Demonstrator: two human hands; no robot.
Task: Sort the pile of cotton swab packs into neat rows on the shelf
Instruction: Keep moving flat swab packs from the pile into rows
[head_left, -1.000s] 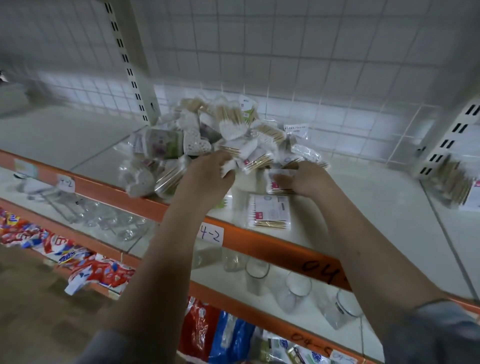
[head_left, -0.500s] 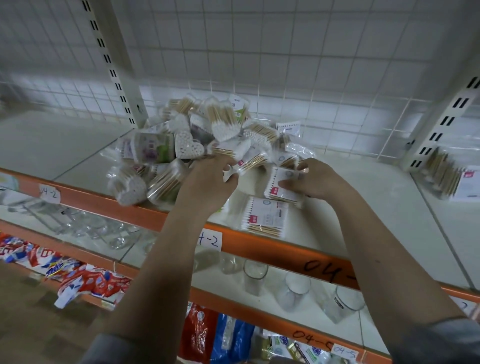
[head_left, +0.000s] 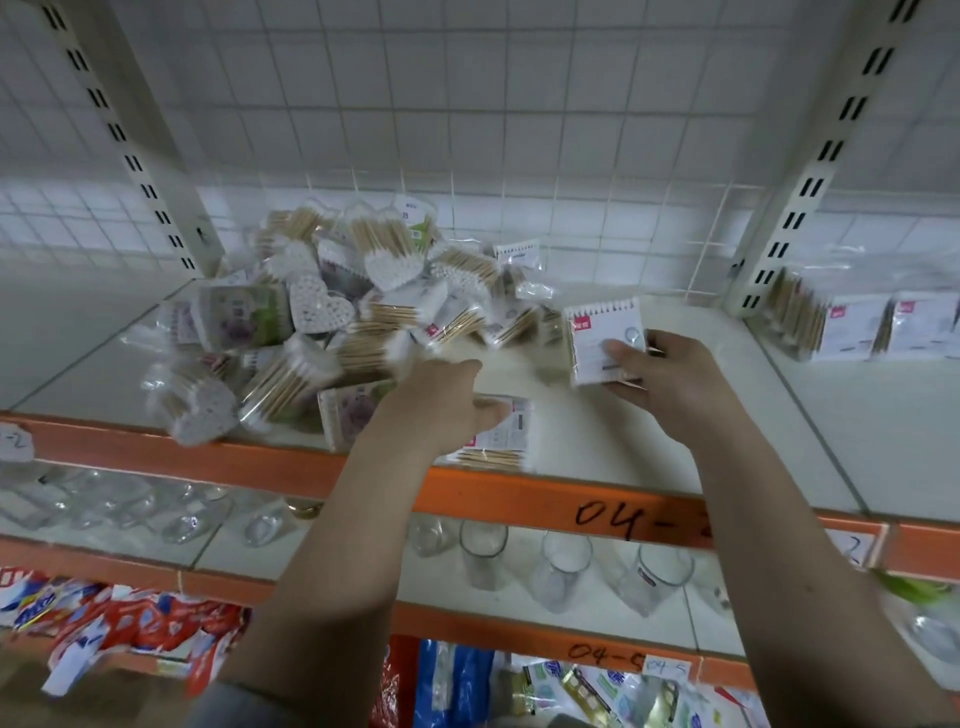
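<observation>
R hand (head_left: 670, 387) is pinching a flat swab pack (head_left: 605, 340) upright, just right of the pile (head_left: 337, 322). L hand (head_left: 441, 405) is resting, fingers relaxed, on another pack (head_left: 498, 434) at the shelf (head_left: 597, 447) front edge; sorted packs (head_left: 857, 325) are lying further right, nearer R hand.

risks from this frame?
1. The heart-shaped pack and flat pack sit at the shelf edge; a nudge could drop them.
2. The left hand reaching into the pile could make it slide.
3. The right hand pinches its pack by one corner; it may slip.
</observation>
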